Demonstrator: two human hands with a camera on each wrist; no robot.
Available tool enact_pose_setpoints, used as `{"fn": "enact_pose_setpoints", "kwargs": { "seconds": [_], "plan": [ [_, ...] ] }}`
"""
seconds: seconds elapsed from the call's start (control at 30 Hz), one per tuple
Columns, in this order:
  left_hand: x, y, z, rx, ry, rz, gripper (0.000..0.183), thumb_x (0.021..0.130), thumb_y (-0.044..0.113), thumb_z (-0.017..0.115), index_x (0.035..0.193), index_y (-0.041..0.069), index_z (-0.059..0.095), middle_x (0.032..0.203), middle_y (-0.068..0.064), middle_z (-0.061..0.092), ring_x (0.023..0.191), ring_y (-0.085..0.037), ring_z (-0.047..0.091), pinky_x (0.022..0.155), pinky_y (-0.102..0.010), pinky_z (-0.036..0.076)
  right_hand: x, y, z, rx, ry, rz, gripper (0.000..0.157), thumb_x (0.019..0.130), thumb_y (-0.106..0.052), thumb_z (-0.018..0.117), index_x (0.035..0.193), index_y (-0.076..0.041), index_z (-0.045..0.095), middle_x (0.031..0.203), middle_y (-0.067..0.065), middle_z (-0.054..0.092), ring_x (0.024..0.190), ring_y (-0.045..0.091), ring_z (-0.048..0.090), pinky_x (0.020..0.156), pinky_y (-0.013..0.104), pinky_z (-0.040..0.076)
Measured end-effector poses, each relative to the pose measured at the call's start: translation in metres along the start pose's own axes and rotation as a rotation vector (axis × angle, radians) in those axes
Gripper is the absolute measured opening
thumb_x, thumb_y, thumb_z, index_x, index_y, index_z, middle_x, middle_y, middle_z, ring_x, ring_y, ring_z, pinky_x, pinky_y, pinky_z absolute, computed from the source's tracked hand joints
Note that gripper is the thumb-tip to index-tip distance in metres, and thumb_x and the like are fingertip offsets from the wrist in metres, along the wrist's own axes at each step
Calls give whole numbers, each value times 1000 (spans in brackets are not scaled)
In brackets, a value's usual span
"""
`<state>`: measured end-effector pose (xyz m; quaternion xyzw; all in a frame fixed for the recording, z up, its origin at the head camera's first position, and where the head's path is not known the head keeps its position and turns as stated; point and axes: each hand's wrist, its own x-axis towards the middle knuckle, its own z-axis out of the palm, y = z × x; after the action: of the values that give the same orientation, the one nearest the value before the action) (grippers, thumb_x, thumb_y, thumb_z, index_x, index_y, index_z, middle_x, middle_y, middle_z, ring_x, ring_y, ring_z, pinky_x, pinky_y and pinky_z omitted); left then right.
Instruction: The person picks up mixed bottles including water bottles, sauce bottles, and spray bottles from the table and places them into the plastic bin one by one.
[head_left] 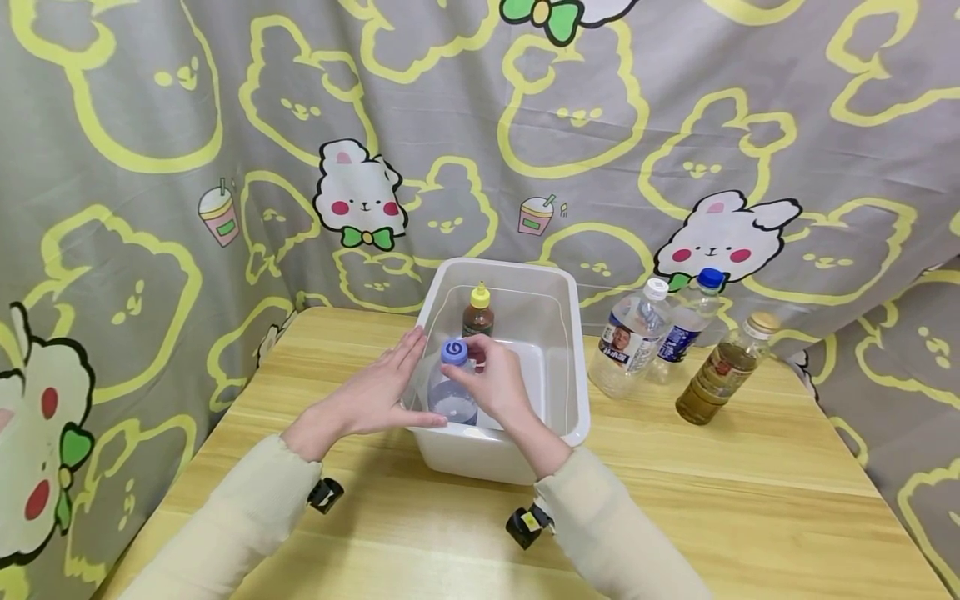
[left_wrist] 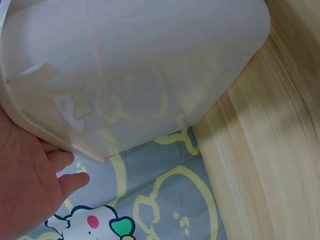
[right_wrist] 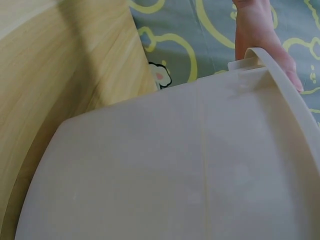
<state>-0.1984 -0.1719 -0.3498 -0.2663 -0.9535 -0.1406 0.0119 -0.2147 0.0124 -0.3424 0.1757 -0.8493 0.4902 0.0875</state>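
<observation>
A clear plastic bottle with a blue cap (head_left: 454, 352) stands upright in the near left corner of a white plastic bin (head_left: 576, 350). My right hand (head_left: 495, 379) holds it close to the neck, thumb and fingertips just below the cap. Stretched over the bin's left side is my left hand (head_left: 375, 387), its fingers straight along the rim and its thumb lying on the front edge. In the left wrist view, part of the left hand (left_wrist: 30, 185) shows beside the rim. The right wrist view is filled mostly by the bin's outer wall (right_wrist: 135, 165).
Inside the bin, toward the back, is a brown sauce bottle (head_left: 478, 317) with a yellow cap. On the wooden table (head_left: 675, 500) to the right stand a white-capped clear bottle (head_left: 630, 342), a blue-capped bottle (head_left: 681, 333) and a bottle of amber liquid (head_left: 718, 379). A patterned curtain (head_left: 450, 125) hangs behind.
</observation>
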Motion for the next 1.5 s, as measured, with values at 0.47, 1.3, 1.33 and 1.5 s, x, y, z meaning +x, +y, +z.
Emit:
{"fn": "enact_pose_setpoints", "kwargs": {
  "seconds": [0.47, 1.3, 1.33, 1.5],
  "plan": [
    [-1, -1, 1, 2, -4, -4, 110, 70, 73, 46, 141, -2, 8, 147, -16, 0, 133, -24, 3, 105, -42, 17, -3, 1, 2, 6, -45, 0, 34, 71, -11, 74, 99, 2, 59, 93, 13, 63, 87, 23, 60, 73, 31, 51],
    [-1, 1, 0, 2, 8, 4, 110, 70, 73, 47, 140, -3, 9, 147, -16, 1, 133, -27, 5, 104, -44, 18, -14, -2, -17, -46, -10, -65, 40, 72, -17, 73, 106, -1, 57, 96, 10, 63, 91, 22, 58, 74, 33, 49],
    [-1, 1, 0, 1, 10, 6, 111, 70, 73, 47, 140, -3, 9, 147, -17, 1, 133, -27, 5, 104, -44, 18, -15, -2, -20, -42, -1, -73, 40, 72, -16, 73, 106, -2, 58, 95, 9, 63, 91, 22, 58, 74, 34, 49],
    [-2, 1, -1, -13, 13, -3, 112, 69, 75, 46, 141, -2, 9, 147, -16, 0, 133, -25, 3, 105, -43, 16, -21, -2, -34, 9, 28, -100, 36, 74, -15, 72, 105, -2, 60, 97, 8, 63, 95, 22, 57, 75, 35, 49]
  ]
}}
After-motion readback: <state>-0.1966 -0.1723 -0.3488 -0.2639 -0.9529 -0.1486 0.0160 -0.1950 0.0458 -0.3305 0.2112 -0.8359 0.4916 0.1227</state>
